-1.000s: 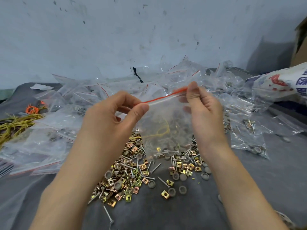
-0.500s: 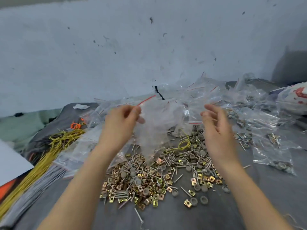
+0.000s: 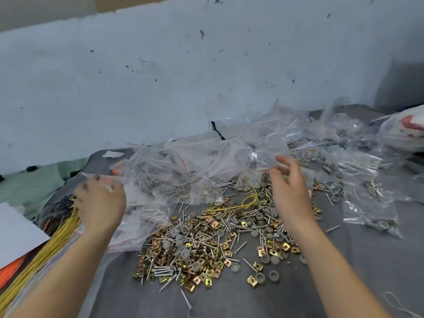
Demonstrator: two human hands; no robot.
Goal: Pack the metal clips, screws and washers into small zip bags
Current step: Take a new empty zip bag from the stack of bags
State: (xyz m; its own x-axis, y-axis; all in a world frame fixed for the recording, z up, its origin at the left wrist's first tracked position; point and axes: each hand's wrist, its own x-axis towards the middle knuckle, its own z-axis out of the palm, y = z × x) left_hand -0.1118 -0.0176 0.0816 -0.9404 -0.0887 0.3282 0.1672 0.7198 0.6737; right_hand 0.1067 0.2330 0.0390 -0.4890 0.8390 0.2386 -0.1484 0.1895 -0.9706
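A pale blue-grey wall (image 3: 206,76), pitted and flecked with dark marks, rises behind a work surface draped in grey cloth (image 3: 367,271). A strip of brown board (image 3: 137,2) tops the wall; shadow darkens its right corner.

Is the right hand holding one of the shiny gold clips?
No, the right hand is open with its fingers spread above the pile of clips, screws and washers, and nothing is in it.
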